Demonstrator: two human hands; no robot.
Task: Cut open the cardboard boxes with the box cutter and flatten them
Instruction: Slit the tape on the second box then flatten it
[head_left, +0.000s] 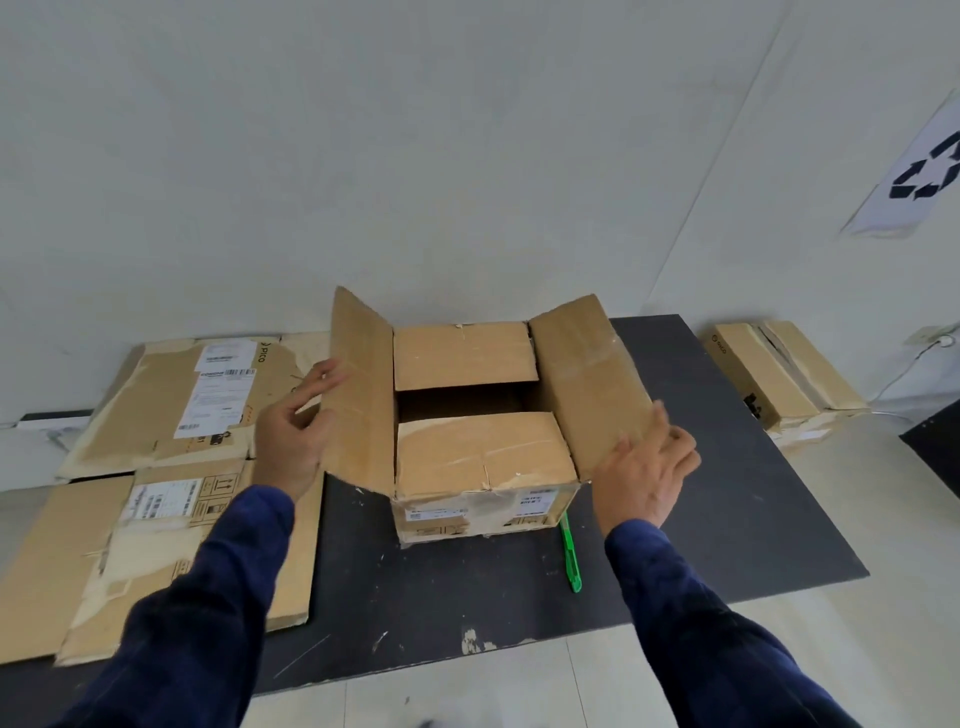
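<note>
Black mat (727, 493) holds a seemingly light, stiff cardboard box (483, 457); left hand (296, 431) and right hand (644, 473), fingers loose, press its side flaps.

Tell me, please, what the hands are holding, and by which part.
Nothing is gripped. The left hand touches the outer face of the box's left flap, the right hand the right flap. The box cutter lies unheld.

Left hand (306, 415) and right hand (644, 467) are touching the raised side flaps of the cardboard box (483, 457); the box cutter (570, 553) is lying beside it.
</note>
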